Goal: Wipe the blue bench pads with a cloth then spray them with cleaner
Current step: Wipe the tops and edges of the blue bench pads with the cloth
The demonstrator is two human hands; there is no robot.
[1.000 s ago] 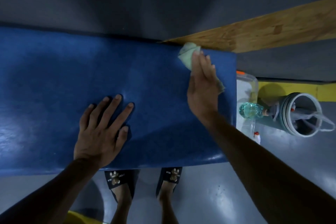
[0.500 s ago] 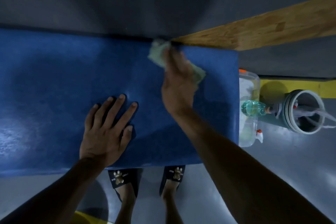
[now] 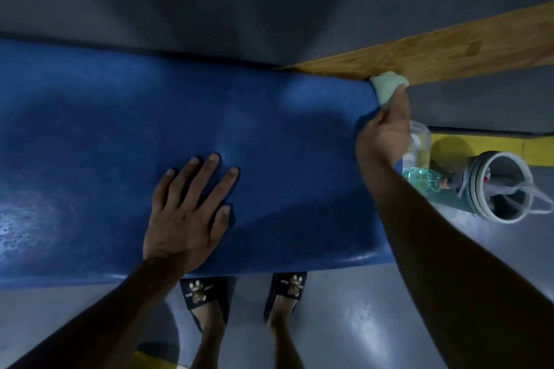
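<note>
Cloth [image 3: 386, 87] bunched beyond right hand's [image 3: 385, 132] fingers, seemingly at pad [image 3: 120, 135] corner.

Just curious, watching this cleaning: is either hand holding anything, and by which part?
The right hand grips a pale green cloth by its near end. The left hand rests flat on the blue bench pad.

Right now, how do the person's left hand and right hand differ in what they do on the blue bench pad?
The left hand lies flat with fingers spread, holding nothing; the right hand grips the pale green cloth. The left hand rests near the middle of the blue bench pad; the right hand is at the pad's far right corner, next to the wooden board. Both hands are on the same pad.
</note>
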